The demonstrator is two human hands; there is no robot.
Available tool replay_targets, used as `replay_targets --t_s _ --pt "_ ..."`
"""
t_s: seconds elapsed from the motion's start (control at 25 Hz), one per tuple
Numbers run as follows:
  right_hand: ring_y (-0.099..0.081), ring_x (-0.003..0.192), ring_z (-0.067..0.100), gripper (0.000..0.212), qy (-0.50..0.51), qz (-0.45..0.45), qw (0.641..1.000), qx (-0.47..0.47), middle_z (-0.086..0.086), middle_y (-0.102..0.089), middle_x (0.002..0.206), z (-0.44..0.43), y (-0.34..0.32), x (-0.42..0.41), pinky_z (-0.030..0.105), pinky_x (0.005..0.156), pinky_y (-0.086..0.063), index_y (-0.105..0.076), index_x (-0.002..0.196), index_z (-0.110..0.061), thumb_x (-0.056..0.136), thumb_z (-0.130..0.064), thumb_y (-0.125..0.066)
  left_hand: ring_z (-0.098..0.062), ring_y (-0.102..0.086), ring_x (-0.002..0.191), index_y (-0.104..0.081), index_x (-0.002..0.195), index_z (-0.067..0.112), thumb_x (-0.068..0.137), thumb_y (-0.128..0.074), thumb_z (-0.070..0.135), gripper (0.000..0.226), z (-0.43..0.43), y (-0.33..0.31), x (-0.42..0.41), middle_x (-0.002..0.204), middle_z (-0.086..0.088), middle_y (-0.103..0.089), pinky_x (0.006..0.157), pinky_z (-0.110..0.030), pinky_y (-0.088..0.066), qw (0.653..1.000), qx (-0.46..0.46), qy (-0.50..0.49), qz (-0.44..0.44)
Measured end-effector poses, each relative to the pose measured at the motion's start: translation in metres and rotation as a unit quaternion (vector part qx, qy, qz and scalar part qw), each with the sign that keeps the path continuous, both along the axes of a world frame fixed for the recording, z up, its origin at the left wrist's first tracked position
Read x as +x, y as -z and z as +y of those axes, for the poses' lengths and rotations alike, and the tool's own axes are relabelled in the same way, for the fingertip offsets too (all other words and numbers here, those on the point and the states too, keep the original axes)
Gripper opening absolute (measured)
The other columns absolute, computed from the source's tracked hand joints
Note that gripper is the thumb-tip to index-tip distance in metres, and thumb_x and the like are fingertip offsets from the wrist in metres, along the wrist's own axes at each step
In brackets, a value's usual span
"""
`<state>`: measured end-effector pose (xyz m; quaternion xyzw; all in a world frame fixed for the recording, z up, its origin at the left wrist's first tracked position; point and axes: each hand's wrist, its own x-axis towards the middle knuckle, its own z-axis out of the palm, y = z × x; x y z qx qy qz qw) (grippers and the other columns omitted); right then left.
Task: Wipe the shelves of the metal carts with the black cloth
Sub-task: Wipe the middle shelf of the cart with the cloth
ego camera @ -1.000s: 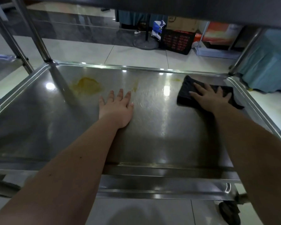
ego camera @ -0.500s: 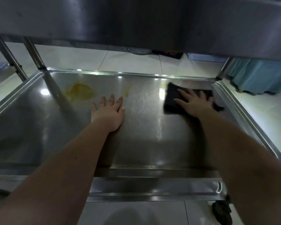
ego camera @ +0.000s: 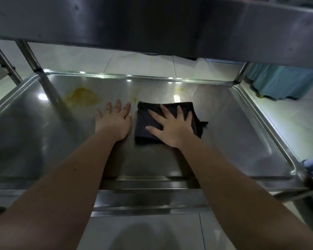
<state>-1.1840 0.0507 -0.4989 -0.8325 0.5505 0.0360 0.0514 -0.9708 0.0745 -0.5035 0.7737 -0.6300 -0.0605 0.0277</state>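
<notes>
Right grip (ego camera: 172, 129) lies flat on the cloth (ego camera: 143, 116), fingers straight and spread, palm pressing it down onto the shelf (ego camera: 233, 134). Nothing is curled round or pinched. Left grip (ego camera: 114, 121) is flat as well, fingers straight and close together, palm down on bare metal just left of the cloth, and it has hold of nothing.

From my feed, the biggest thing is the upper shelf (ego camera: 152, 24), a dull steel slab that spans the whole top of the view, and both arms reach in under it. Below it the shelf I am working on is a shallow steel tray with a raised rim and rounded corners. It reflects bright lights along its far edge. Pale floor tiles (ego camera: 143, 64) show beyond that far edge and again below the near one. Blue fabric (ego camera: 282, 82) hangs past the far right corner. Steel posts rise at the far left corner (ego camera: 28, 55) and the far right corner (ego camera: 241, 73).

The cloth is black and folded roughly square. It sits about mid-shelf, a little right of centre, and one loose corner pokes out to the right. A yellow stain (ego camera: 83, 97) spreads toward the far left corner, beyond the left grip. One small yellow smear (ego camera: 135, 98) sits just off the cloth's far left corner. Another (ego camera: 180, 89) lies near the far edge, beyond the cloth.
</notes>
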Motion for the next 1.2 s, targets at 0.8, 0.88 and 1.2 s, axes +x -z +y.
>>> replay_targets --t_s 0.8,0.88,1.2 --pt "0.001 0.149 0.033 0.080 0.221 -0.001 0.975 -0.011 -0.022 0.003 0.161 0.046 -0.014 -0.196 0.060 0.116 -0.001 0.006 0.140 -0.067 0.066 -0.095 -0.005 -0.026 0.007 0.150 -0.005 0.151 0.051 0.099 -0.015 0.059 0.053 0.005 -0.008 -0.003 0.164 0.008 0.004 0.113 -0.063 0.006 0.999 0.024 0.046 0.012" --pt "0.005 0.148 0.035 0.079 0.265 -0.007 0.964 0.015 -0.023 0.006 0.161 0.054 -0.018 -0.210 0.064 0.114 0.000 0.008 0.140 -0.067 0.066 -0.092 -0.002 -0.024 0.008 0.150 -0.004 0.149 0.055 0.098 -0.014 0.061 0.052 0.006 -0.006 -0.006 0.164 0.010 0.004 0.110 -0.068 0.006 0.997 0.033 0.070 0.000" --pt "0.024 0.143 0.042 0.074 0.023 -0.012 0.999 0.020 -0.024 0.024 0.156 0.117 -0.002 -0.006 0.072 0.099 0.021 0.022 0.134 -0.066 0.067 -0.091 0.005 -0.022 0.006 0.151 -0.002 0.148 0.055 0.100 -0.013 0.058 0.050 0.017 -0.011 -0.004 0.164 0.012 0.006 0.111 -0.069 0.004 0.998 0.029 0.061 -0.004"
